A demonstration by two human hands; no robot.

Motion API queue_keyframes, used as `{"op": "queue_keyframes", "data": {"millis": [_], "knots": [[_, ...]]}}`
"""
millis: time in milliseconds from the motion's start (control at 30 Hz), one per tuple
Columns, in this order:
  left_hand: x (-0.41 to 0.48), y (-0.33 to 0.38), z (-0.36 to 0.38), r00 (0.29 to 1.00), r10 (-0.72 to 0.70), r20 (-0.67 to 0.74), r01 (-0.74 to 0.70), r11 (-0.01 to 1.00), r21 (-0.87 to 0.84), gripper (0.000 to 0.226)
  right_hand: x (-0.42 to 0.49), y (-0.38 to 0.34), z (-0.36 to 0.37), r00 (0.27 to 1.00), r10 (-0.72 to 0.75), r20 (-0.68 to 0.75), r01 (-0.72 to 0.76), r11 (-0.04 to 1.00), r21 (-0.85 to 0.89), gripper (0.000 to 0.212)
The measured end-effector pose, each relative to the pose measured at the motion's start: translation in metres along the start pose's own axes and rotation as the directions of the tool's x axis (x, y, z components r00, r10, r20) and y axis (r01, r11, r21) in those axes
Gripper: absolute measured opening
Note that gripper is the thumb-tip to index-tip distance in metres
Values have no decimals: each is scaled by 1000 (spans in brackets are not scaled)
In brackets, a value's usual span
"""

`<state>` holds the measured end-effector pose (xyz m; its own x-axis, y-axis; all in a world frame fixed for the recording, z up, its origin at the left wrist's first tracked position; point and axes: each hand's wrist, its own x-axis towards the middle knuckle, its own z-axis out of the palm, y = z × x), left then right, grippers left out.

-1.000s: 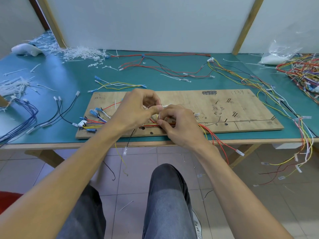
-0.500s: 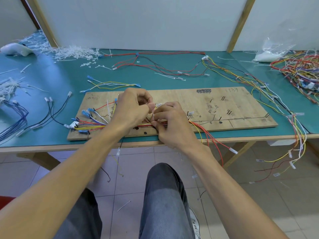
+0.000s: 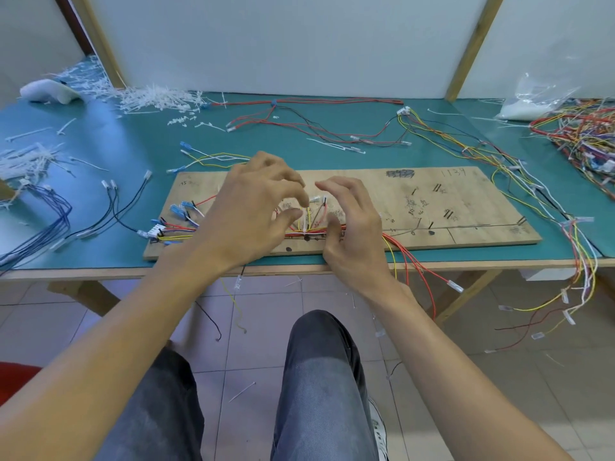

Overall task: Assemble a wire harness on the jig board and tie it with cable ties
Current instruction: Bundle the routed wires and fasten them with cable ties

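Bare forearms and faded grey jeans (image 3: pixel 319 377)
The left hand (image 3: pixel 246 214) and right hand (image 3: pixel 352 227) are bare, as are both forearms; the denim is dark grey, washed paler over the knee, and a white-soled shoe (image 3: pixel 377 427) shows beside it

Flat near front edge of teal surface (image 3: pixel 100 154) lay rectangular plywood jig board (image 3: pixel 432 207). Red, yellow and black wire bundle (image 3: pixel 314 231) ran along its near edge, ends trailing off right. Thin white cable tie (image 3: pixel 304 222) stood upright at bundle.

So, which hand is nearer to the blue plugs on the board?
Left. The left hand lies just right of the blue plugs; the right hand is farther right.
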<state>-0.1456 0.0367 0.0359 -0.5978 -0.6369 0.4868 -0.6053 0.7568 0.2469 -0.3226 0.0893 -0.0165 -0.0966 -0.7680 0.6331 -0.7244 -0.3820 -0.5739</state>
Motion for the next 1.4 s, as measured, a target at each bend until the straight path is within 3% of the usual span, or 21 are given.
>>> {"op": "queue_keyframes", "data": {"millis": [133, 200, 300, 367, 433, 500, 600, 667, 767, 833, 967, 1067, 1133, 1233, 1400], "knots": [[-11, -17, -11, 946, -259, -194, 242, 965, -105, 21, -6, 10, -20, 991, -99, -88, 87, 987, -131, 32], [-16, -23, -17, 914, -356, -194, 331, 932, -147, 15, -3, 19, -36, 999, -24, -43, 18, 989, -149, 19], [-17, -18, -14, 959, -281, -29, 277, 955, -109, 10, -3, 35, -51, 990, 112, 89, -94, 978, -187, 10], [-16, -9, -8, 976, -212, 59, 214, 976, -30, 12, -6, 40, -56, 981, 129, 146, -100, 977, -190, 8], [-14, -6, -3, 974, -215, 63, 214, 976, 34, 14, -8, 43, -58, 977, 128, 169, -101, 982, -157, 9], [-12, -9, -4, 957, -288, -22, 288, 954, 80, 14, -10, 45, -60, 976, 122, 183, -96, 985, -143, 12], [-11, -18, -9, 917, -378, -130, 391, 916, 92, 20, -9, 48, -63, 970, 110, 218, -86, 989, -120, 16], [-12, -20, -11, 922, -366, -127, 378, 922, 84, 31, -9, 50, -67, 963, 103, 249, -80, 992, -101, 17], [-14, -19, -18, 923, -347, -167, 353, 935, 9, 50, -8, 52, -72, 950, 103, 294, -81, 993, -88, 27], [-14, -22, -25, 887, -392, -245, 384, 920, -81, 60, -8, 52, -73, 942, 114, 316, -93, 992, -82, 34], [-16, -18, -33, 824, -462, -328, 410, 886, -218, 57, -6, 55, -74, 950, 138, 278, -131, 990, -43, 33], [-21, -5, -26, 892, -312, -326, 276, 949, -153, 42, -5, 57, -74, 953, 159, 257, -160, 987, -18, 35], [-25, 9, -13, 976, -102, -194, 93, 994, -52, 36, -5, 58, -75, 950, 165, 263, -170, 985, -4, 36], [-26, 26, 11, 991, 120, 65, -130, 976, 174, 34, -4, 59, -77, 945, 176, 275, -183, 983, -2, 38], [-18, 38, 42, 971, 125, 201, -187, 927, 326, 35, -6, 59, -80, 940, 216, 265, -215, 976, -37, 40]]}}
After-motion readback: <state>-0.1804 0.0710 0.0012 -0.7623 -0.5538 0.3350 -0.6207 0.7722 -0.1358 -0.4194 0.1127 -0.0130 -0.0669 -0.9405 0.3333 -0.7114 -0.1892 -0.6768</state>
